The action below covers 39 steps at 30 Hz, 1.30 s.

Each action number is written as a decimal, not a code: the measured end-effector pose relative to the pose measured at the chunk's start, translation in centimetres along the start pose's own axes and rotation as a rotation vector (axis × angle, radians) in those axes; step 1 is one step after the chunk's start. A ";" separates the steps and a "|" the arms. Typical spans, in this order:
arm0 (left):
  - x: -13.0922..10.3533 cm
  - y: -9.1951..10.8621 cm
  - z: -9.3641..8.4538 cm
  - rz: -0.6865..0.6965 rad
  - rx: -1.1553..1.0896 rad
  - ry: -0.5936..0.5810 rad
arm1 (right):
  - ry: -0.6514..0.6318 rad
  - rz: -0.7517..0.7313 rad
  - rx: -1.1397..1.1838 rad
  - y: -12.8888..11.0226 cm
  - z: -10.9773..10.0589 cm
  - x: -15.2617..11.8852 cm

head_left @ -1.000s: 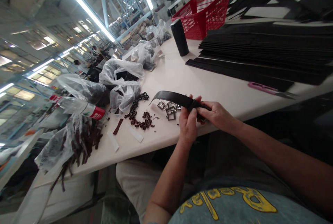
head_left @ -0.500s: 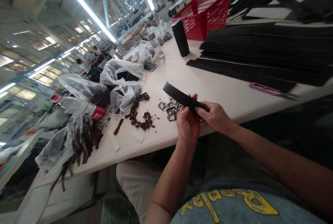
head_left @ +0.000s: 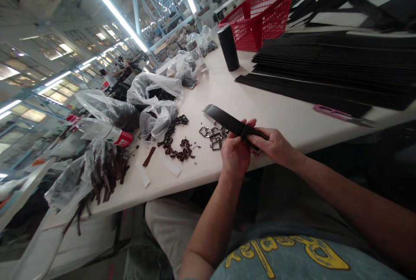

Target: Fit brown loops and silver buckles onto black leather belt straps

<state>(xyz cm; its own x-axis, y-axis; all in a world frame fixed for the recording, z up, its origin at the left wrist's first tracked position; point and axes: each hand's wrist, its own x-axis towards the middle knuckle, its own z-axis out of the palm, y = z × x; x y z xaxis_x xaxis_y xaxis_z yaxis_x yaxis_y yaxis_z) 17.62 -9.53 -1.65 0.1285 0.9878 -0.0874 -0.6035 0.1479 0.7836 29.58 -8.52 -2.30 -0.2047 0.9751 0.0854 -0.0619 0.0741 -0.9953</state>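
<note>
Both hands grip a black strap, like a belt, above the table's front edge. My left hand is closed around its middle from below. Farther right, my right hand pinches the near end, where a narrower dark part sticks out between the hands. The strap's far end curves up and to the left. Just beyond my left hand lies a small heap of metal buckles, partly covered by the strap and fingers. Small dark brown loops are scattered to the left of the buckles.
Long black strips are stacked at right, with pink-handled scissors before them. A black cylinder and a red basket stand behind. Plastic bags, a bottle and brown strips crowd the left.
The strap has turned slightly, showing more shine on its curved far end. My right hand has shifted a little to the right. The whole view has moved slightly.
</note>
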 end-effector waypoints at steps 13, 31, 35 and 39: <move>-0.5 -0.1 -0.1 -0.020 -0.033 -0.008 | -0.045 0.076 0.087 -0.7 -0.1 0.1; -0.4 -0.6 1.1 0.155 -0.115 0.315 | 0.037 -0.125 -0.542 0.3 1.1 0.0; -1.0 -1.2 0.4 0.224 -0.035 0.235 | 0.003 -0.093 -0.450 0.1 1.0 0.1; -1.4 -1.5 -0.9 0.211 0.121 0.125 | 0.020 -0.067 -0.394 0.1 0.8 0.0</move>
<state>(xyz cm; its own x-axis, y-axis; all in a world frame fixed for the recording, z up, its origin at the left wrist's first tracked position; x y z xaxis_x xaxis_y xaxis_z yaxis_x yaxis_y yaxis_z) 17.59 -11.12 -3.23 -0.0925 0.9956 0.0161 -0.5069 -0.0610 0.8598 28.76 -8.64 -2.38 -0.1940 0.9690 0.1532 0.3057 0.2081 -0.9291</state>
